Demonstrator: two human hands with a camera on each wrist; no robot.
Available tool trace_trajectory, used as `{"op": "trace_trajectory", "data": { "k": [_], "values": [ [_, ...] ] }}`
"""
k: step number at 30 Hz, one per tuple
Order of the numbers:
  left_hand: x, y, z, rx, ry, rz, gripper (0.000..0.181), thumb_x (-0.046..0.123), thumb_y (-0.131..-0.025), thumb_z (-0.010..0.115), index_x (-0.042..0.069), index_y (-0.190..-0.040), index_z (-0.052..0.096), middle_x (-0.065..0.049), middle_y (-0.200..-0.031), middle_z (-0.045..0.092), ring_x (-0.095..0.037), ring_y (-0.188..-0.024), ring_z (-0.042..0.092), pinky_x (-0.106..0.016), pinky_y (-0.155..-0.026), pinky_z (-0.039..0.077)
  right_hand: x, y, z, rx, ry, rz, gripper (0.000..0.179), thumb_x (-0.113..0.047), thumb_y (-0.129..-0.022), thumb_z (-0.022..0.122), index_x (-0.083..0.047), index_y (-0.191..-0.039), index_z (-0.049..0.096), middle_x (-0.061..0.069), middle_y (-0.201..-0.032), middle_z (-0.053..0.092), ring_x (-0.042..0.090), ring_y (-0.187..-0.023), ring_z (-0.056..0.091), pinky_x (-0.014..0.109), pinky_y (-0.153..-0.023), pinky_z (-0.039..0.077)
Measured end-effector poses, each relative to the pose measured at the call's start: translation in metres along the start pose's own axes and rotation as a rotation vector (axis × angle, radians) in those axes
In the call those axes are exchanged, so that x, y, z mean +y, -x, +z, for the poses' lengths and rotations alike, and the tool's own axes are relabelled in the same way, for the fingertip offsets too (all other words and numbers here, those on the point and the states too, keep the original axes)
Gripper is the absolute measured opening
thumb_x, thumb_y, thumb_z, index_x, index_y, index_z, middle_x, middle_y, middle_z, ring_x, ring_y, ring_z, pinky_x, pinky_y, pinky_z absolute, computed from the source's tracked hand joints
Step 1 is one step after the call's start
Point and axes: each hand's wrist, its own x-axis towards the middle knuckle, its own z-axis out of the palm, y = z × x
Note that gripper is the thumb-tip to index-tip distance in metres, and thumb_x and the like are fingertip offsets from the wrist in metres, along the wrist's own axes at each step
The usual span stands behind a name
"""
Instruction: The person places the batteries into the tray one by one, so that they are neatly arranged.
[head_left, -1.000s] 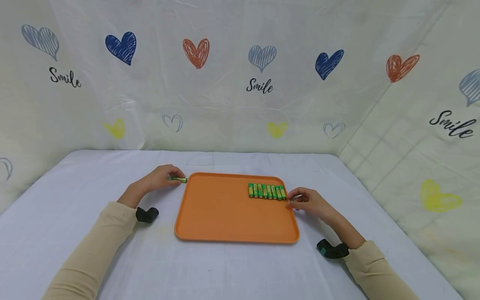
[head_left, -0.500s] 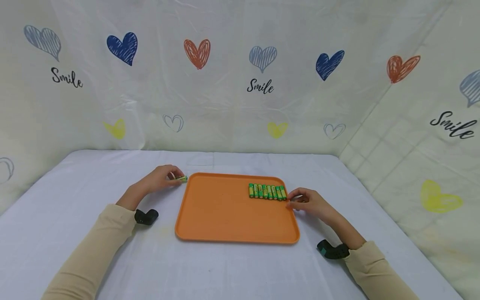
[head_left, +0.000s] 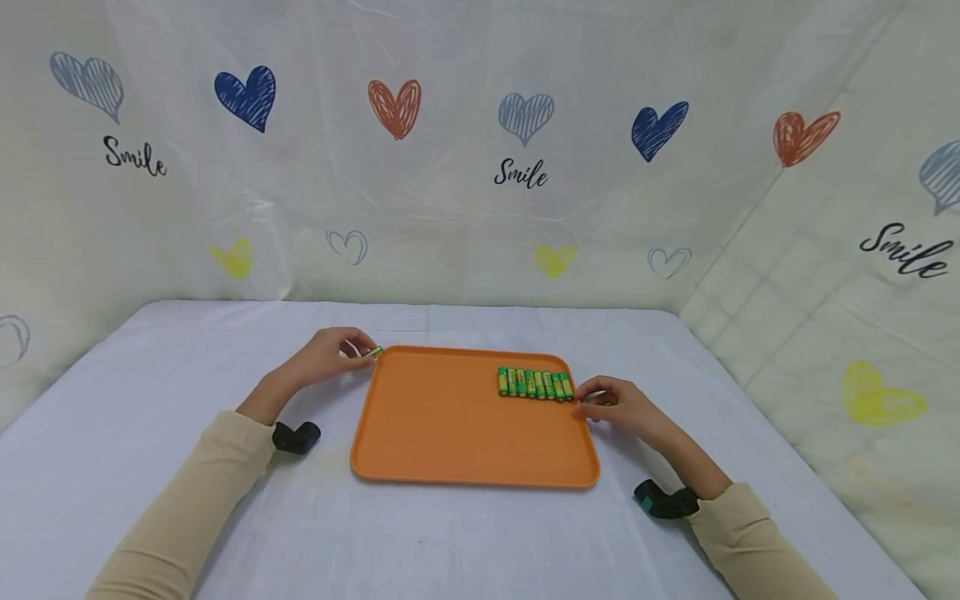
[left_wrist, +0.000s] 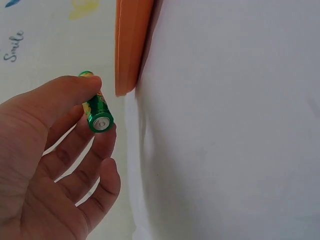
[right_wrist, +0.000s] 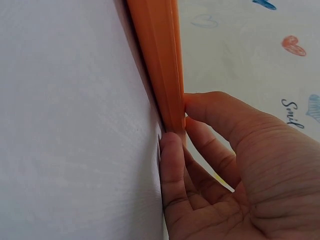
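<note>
My left hand (head_left: 330,354) pinches a green and yellow battery (left_wrist: 97,110) between thumb and fingers, above the tray's back left corner. In the left wrist view its flat silver end faces the camera. An orange tray (head_left: 450,433) lies on the table. Near its back right corner, several batteries (head_left: 530,383) of the same kind lie side by side in a row. My right hand (head_left: 618,404) holds the tray's right rim beside the last battery. In the right wrist view the thumb is on the rim, with the other fingers (right_wrist: 172,160) along the outer side.
A white cloth (head_left: 450,542) covers the table. Behind and to the right hang pale sheets (head_left: 450,192) printed with hearts and "Smile". A black device (head_left: 296,437) sits at the left wrist, another black device (head_left: 666,500) at the right.
My left hand has moved slightly right and up, bringing the battery over the tray's corner and turning it to a steeper slant. The right hand and the row stay put.
</note>
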Motion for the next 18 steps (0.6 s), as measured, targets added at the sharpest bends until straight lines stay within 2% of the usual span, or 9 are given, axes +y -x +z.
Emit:
{"op": "trace_trajectory", "data": {
  "k": [18],
  "values": [
    [0.021,-0.009,-0.001,-0.036,-0.007,0.039,0.022,0.011,-0.087,0.074,0.003,-0.107,0.068,-0.007,-0.094,0.066,-0.023,-0.087,0.06,-0.031,-0.076,0.051,-0.001,0.0,0.001,0.014,0.025,0.017,0.036,-0.023,-0.088,0.074,0.0,-0.113,0.062,0.01,-0.105,0.064,0.018,-0.085,0.057,0.027,-0.069,0.047]
  ]
}}
